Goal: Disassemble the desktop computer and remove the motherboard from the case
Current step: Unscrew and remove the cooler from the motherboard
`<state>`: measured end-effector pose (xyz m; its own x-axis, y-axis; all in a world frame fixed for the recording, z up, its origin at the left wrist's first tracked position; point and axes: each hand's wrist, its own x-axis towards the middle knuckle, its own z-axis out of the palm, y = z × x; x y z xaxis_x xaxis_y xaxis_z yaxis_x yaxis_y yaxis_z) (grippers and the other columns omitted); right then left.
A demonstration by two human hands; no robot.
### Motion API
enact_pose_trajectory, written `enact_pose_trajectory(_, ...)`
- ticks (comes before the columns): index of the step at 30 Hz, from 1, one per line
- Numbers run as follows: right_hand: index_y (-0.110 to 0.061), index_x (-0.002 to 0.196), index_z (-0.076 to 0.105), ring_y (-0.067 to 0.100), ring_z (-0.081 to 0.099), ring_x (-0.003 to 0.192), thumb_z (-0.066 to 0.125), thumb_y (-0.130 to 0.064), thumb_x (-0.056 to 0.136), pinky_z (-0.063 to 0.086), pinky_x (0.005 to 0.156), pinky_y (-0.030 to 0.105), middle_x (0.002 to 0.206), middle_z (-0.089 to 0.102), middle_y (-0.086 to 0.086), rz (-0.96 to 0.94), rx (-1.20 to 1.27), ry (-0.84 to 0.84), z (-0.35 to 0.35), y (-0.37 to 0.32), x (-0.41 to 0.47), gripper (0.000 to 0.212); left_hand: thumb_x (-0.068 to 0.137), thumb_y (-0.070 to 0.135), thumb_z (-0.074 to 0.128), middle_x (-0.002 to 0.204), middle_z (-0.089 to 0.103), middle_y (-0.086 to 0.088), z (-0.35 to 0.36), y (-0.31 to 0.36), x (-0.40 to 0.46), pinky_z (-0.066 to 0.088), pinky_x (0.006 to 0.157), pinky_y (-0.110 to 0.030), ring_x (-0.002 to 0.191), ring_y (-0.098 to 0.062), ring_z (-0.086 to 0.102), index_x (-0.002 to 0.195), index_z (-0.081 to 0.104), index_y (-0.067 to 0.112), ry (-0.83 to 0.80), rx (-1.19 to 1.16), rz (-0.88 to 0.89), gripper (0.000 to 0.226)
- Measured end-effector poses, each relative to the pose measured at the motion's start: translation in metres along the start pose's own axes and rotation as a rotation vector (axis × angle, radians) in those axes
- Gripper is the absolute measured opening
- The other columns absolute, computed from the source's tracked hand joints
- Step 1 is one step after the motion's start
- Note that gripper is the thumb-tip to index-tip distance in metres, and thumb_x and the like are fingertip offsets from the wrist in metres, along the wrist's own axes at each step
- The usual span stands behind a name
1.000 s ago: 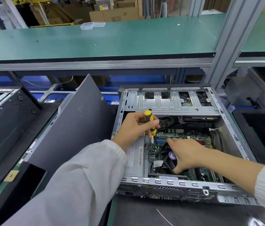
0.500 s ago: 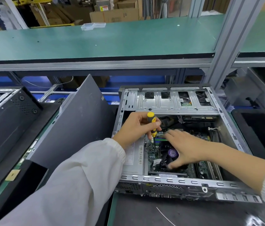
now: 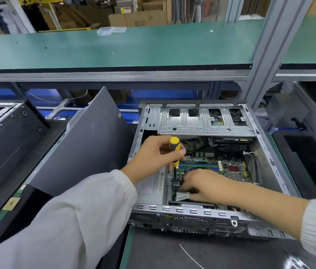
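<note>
Left grip (image 3: pixel 156 152) pinches rubbery yellow-black screwdriver (image 3: pixel 174 150) — upright over green motherboard (image 3: pixel 211 164).

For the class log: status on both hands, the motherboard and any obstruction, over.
Left hand grips screwdriver, tip down by the board. Right hand covers the cooler area. Motherboard seated in case. Drive cage overhangs far end.

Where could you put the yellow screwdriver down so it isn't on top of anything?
The green shelf behind the case is mostly bare, apart from a clear box. The dark mat in front is also free. Inside the case, both hands and the motherboard crowd it.
</note>
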<state>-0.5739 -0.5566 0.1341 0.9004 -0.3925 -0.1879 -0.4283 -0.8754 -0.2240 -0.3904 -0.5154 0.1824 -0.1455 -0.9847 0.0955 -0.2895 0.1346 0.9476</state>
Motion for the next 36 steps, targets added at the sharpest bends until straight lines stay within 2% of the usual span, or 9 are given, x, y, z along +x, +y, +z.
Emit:
enact_pose_trajectory(2,-0.023,0.111,0.063,0.021,0.061,0.09,0.049,-0.031,0.093,0.048,0.075,0.029,0.098,0.068,-0.002,-0.049,-0.059,-0.026,-0.001,0.011,-0.019,0.025,0.09,0.013,0.065,0.085,0.073,-0.011,-0.002,-0.001,-0.001,0.056,0.065,-0.046,0.054,-0.022,0.061,0.093,0.066,-0.001,-0.04,0.001,-0.028,0.015)
enact_pose_trajectory(6,-0.025,0.098,0.057,0.024,0.058,0.081,0.03,-0.042,0.099,0.031,0.061,0.029,0.089,0.066,0.001,-0.157,-0.191,-0.097,0.005,0.027,-0.053,0.031,0.089,0.013,0.065,0.088,0.072,-0.014,-0.001,-0.004,0.002,0.058,0.068,-0.042,0.062,-0.034,0.068,0.094,0.059,-0.004,-0.151,0.063,-0.122,0.019)
enact_pose_trajectory(12,-0.016,0.095,0.062,0.031,0.061,0.082,0.039,-0.033,0.097,0.043,0.066,0.032,0.089,0.065,0.011,0.041,-0.247,-0.37,0.017,0.031,-0.042,0.029,0.089,0.018,0.066,0.084,0.07,-0.012,0.005,-0.007,0.006,0.058,0.075,-0.041,0.061,-0.024,0.07,0.09,0.056,0.001,-0.164,0.191,-0.077,0.019)
enact_pose_trajectory(15,-0.015,0.095,0.064,0.031,0.061,0.085,0.045,-0.034,0.095,0.044,0.067,0.031,0.09,0.065,0.012,0.091,-0.222,-0.407,0.019,0.031,-0.039,0.027,0.09,0.02,0.066,0.08,0.068,-0.009,0.007,-0.009,0.007,0.057,0.076,-0.038,0.061,-0.02,0.07,0.089,0.057,0.005,-0.168,0.247,-0.03,0.017)
enact_pose_trajectory(19,-0.013,0.084,0.067,0.031,0.061,0.077,0.054,-0.041,0.089,0.039,0.062,0.03,0.08,0.064,0.011,0.057,-0.278,-0.281,0.009,0.03,-0.037,0.032,0.089,0.021,0.067,0.08,0.068,-0.004,0.006,-0.015,0.006,0.057,0.075,-0.04,0.061,-0.019,0.07,0.089,0.058,0.009,-0.157,0.233,-0.009,0.015)
enact_pose_trajectory(24,-0.02,0.069,0.051,0.019,0.054,0.061,0.033,-0.06,0.092,0.034,0.054,0.028,0.063,0.06,0.0,-0.044,-0.253,0.019,-0.005,0.036,-0.038,0.05,0.088,0.018,0.068,0.084,0.07,-0.009,0.009,-0.026,0.002,0.057,0.073,-0.048,0.061,-0.027,0.069,0.089,0.06,0.006,-0.08,0.134,-0.031,0.015)
enact_pose_trajectory(28,-0.026,0.077,0.053,0.01,0.052,0.059,0.045,-0.049,0.09,0.041,0.056,0.027,0.064,0.057,-0.009,0.035,0.021,0.216,-0.012,0.026,-0.013,0.027,0.089,0.015,0.067,0.084,0.069,-0.014,0.01,-0.028,0.001,0.057,0.069,-0.05,0.06,-0.03,0.067,0.088,0.06,0.006,-0.057,0.114,-0.006,0.012)
enact_pose_trajectory(32,-0.023,0.083,0.056,0.003,0.053,0.057,0.063,-0.048,0.084,0.044,0.055,0.019,0.065,0.059,-0.008,0.111,0.408,0.231,-0.008,0.018,0.008,0.026,0.091,0.011,0.063,0.08,0.068,-0.02,0.007,-0.027,0.002,0.056,0.057,-0.043,0.056,-0.034,0.063,0.089,0.057,-0.002,-0.011,0.026,-0.014,0.014)
enact_pose_trajectory(36,-0.028,0.078,0.061,0.0,0.051,0.053,0.072,-0.036,0.08,0.039,0.053,0.012,0.059,0.058,-0.011,0.128,0.624,0.283,-0.001,0.018,0.015,0.014,0.091,0.008,0.063,0.08,0.069,-0.019,0.009,-0.027,0.002,0.056,0.059,-0.033,0.059,-0.024,0.065,0.089,0.057,-0.003,-0.003,-0.014,0.002,0.013)
